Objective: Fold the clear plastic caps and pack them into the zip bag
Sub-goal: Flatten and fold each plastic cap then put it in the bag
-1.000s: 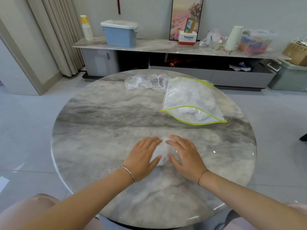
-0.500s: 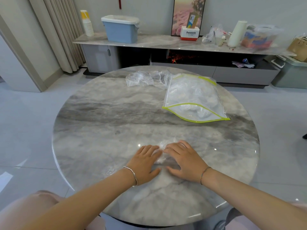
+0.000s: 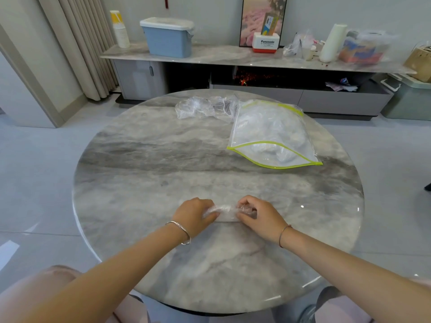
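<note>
A clear plastic cap (image 3: 227, 213) lies as a narrow folded strip on the round marble table (image 3: 144, 173), near its front. My left hand (image 3: 194, 216) pinches the strip's left end with curled fingers. My right hand (image 3: 257, 214) grips its right end the same way. Farther back on the right lies the zip bag (image 3: 272, 134), clear with a yellow-green zip edge, its mouth open toward me and folded caps inside. A loose heap of clear caps (image 3: 205, 108) sits at the far side of the table, left of the bag.
Behind the table runs a low grey sideboard (image 3: 233, 59) carrying a blue bin (image 3: 169, 37), stacked cups (image 3: 120, 29), a white roll (image 3: 332, 43) and boxes. Curtains hang at the far left. My knees show below the table's front edge.
Both hands were flat, pressing the cap onto the table. They have since curled and taken hold of the cap's two ends, and the cap is now a narrow strip.
</note>
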Demonstrator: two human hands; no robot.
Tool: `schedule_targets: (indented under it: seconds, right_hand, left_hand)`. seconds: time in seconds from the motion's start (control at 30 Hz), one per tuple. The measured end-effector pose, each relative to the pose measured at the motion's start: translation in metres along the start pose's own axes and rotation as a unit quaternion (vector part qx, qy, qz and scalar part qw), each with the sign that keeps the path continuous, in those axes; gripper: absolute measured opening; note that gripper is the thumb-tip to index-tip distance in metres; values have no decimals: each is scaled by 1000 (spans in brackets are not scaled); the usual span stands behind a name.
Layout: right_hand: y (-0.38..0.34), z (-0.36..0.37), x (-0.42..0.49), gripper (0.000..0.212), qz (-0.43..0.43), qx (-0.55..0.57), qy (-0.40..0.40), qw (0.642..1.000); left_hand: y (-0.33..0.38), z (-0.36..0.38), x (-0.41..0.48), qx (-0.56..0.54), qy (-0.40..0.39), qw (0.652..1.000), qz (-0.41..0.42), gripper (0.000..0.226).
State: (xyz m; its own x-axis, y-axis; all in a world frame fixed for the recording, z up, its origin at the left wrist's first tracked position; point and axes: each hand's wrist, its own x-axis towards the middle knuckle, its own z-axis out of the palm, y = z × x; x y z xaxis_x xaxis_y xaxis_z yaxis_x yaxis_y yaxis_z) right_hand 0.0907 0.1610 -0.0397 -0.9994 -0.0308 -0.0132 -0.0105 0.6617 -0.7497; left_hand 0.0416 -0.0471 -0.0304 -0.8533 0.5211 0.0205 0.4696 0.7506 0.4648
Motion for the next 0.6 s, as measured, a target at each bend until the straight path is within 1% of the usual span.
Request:
schedule_targets:
  seconds: [0.07,0.13,0.2,0.27,0.33,0.43,0.53,0.6]
  right_hand:
    - [0,1,0,16,34,51,10,998]
    - [0,1,0,17,55,85,18,995]
    - [0,2,2,19,69,106,29,991]
    - [0,3,3,21,84,116,48,989]
    - [0,3,3,22,98,117,68,986]
    - [0,-1,5,20,104,114,70,986]
    - [1,-2,7,22,113,102,54,987]
    - [2,-2,8,22,122,107,58,985]
  left_hand:
    - [-4,3,0,-70,-22,996,-41,17]
    - [-6,6,1,-101,-32,991,-82,17]
    - [-6,7,2,-91,-29,990,-108,25]
    - [-5,6,0,-63,-10,993,-98,33]
    - [-3,4,-1,-27,8,998,-51,46]
    - [-8,5,1,29,18,996,83,63]
    - [-13,7,4,90,21,972,214,65]
    - [-14,11,4,115,22,958,260,60]
